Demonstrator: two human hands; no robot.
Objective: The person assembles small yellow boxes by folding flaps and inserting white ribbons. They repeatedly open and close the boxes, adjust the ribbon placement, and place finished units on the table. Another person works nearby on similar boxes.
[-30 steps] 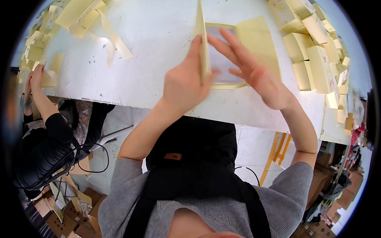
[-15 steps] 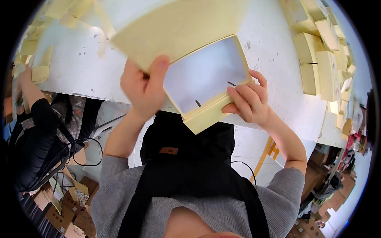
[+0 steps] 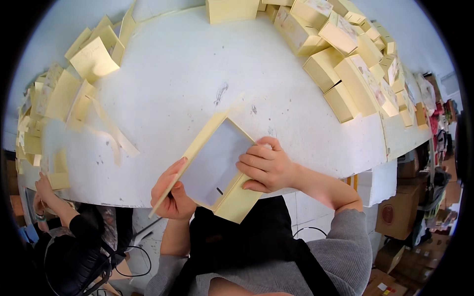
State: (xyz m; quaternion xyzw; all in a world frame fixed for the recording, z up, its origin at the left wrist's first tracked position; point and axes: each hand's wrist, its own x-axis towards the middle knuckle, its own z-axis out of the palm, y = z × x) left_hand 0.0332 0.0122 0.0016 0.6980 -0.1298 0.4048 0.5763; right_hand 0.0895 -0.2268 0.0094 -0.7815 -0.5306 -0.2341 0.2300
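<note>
At the table's near edge I hold a pale yellow cardboard box (image 3: 238, 203) with a whitish inside and a dark slot in it. Its lid panel (image 3: 198, 151) stands up nearly edge-on along the left side. My left hand (image 3: 174, 193) grips the lid's lower part, thumb on the inner face and fingers behind. My right hand (image 3: 267, 165) is closed over the box's right wall, with fingertips curled onto the rim and inside. Part of the box floor is hidden by the right hand.
Finished-looking yellow boxes (image 3: 323, 69) are heaped at the right. More boxes and open flaps (image 3: 96, 59) stand at the left, near loose pale strips (image 3: 113, 129). A co-worker's hands (image 3: 44, 192) are at the far left. Brown cartons (image 3: 399, 211) stand below right.
The lid has swung from lying far open at the back to nearly upright at the left. My left hand has moved down, my right hand up along the wall. The view has shifted.
</note>
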